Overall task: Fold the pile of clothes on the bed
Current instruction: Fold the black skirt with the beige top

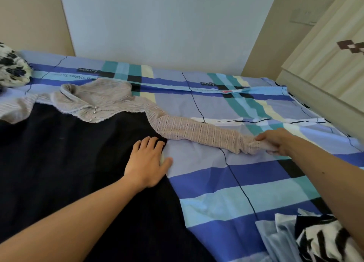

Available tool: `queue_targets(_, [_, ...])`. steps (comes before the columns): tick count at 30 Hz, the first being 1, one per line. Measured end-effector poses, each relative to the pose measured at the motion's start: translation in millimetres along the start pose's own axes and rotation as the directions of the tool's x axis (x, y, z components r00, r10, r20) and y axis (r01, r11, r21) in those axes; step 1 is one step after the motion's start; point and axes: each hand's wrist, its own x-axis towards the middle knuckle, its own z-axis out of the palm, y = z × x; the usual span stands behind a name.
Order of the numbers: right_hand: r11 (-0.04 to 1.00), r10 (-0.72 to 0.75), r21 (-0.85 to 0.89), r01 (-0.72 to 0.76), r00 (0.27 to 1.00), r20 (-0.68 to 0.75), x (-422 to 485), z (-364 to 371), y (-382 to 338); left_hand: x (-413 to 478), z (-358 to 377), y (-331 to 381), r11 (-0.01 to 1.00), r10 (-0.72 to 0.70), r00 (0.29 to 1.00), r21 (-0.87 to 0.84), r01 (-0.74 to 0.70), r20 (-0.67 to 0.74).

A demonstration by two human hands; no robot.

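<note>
Dress [59, 173] cropped left, right hand [275, 141] gripping cuff [246, 145]

A single head-worn wide view looks forward and down, close over the bed [226, 183], seemingly from its side.

Cream wardrobe [323, 64], taken as reference: fills the upper right corner, front faintly striped in vertical bands.
Brown square motif [349, 46]: on the wardrobe front, cut off by the right frame edge; small blocks set corner to corner.
Cream ledge [315, 96]: along the wardrobe's lower edge, running diagonally down to the right.
Wall switch plate [302, 18]: just left of the wardrobe's upper part, pale and blurred; detail not legible.
Beige wall [262, 45]: narrow strip left of the wardrobe, carrying the plate.
Pale blue-grey wall panel [167, 25]: further left of the wardrobe, wide and plain, with beige wall again on its far side.
</note>
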Motion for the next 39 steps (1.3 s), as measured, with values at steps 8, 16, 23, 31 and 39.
queue_targets(8, [0.868, -0.444, 0.201, 0.454, 0.891, -0.095, -97, 39, -168, 6, -34, 2, 0.939, -0.011, 0.971, -0.332, 0.092, 0.238])
queue_targets(16, [0.633, -0.766, 0.296, 0.716, 0.634, 0.106, -258, 196, -310, -53, -122, -88, 0.914, -0.077, 0.992, -0.390, 0.109, 0.098])
queue_targets(23, [0.401, -0.560, -0.188, 0.896, 0.403, 0.724, -336, 336, -254, -145, -158, -231, 0.874, -0.459, 0.888, -0.159, 0.458, 0.038])
queue_targets(31, [0.360, -0.353, -0.370, 0.856, 0.492, 0.796, -373, 382, -179, -267, -174, -294, 0.713, -0.699, 0.708, 0.175, 0.679, 0.101])
queue_targets(39, [0.552, -0.464, 0.019, 0.833, 0.289, 0.837, -453, 383, -172, -247, -253, -329, 0.651, -0.638, 0.745, -0.381, 0.657, 0.195])
